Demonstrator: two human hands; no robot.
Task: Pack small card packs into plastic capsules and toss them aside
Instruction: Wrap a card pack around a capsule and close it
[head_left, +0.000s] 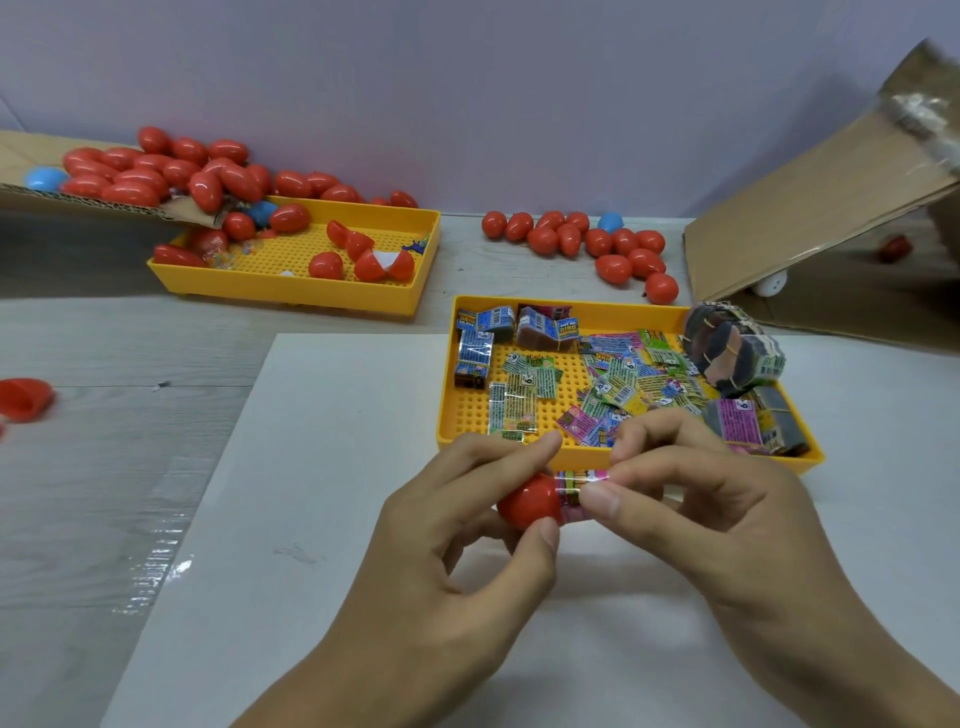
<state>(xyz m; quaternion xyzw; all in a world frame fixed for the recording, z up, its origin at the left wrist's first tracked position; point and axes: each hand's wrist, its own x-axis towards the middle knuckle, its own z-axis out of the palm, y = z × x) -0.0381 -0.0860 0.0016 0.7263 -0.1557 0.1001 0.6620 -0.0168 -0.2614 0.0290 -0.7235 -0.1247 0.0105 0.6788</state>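
At lower centre, left hand (470, 512) grips the red capsule half (527, 500) while right hand (691, 499) pinches the card pack (579, 486); push it in straight.

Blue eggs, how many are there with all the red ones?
3. One blue egg lies on the cardboard at far left, one sits at the far tray's back corner among red eggs, one tops the right cluster. More may hide under the piles.
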